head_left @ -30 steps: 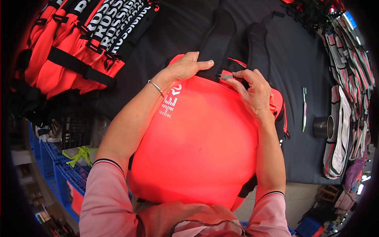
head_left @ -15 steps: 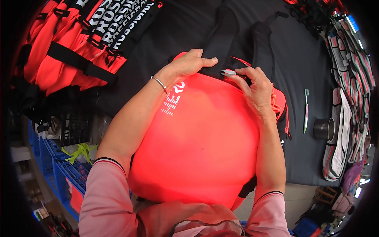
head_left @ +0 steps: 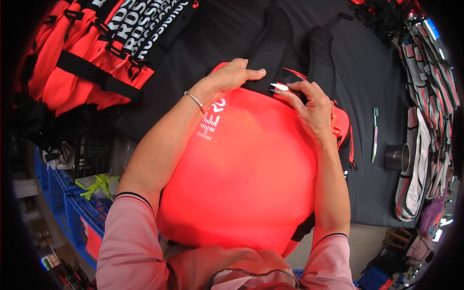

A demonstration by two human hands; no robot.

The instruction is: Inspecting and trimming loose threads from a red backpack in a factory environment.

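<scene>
A large bright red backpack (head_left: 241, 169) with a white printed mark lies across my front on the dark table, its black padded straps (head_left: 273, 41) stretching away from me. My left hand (head_left: 231, 77) grips its far left edge; the thumb sticks out to the right, while the fingers bend over the edge and are partly hidden. In my right hand (head_left: 311, 104), thumb and fingers pinch small thread snips (head_left: 279, 87). Their pale, pointed blades face left, slightly apart, just beyond the bag's far edge. Any thread at the blades is too small to make out.
Several folded red bags (head_left: 92, 58) with black straps are piled at the far left. To the right lie a toothbrush (head_left: 374, 135), a metal cup (head_left: 397, 157) and striped grey-white bags (head_left: 425, 111). Blue plastic crates (head_left: 72, 203) stand at the lower left.
The snips' blades have tilted a little and catch more light, with a wider gap between the tips. Both hands and the backpack have hardly moved.
</scene>
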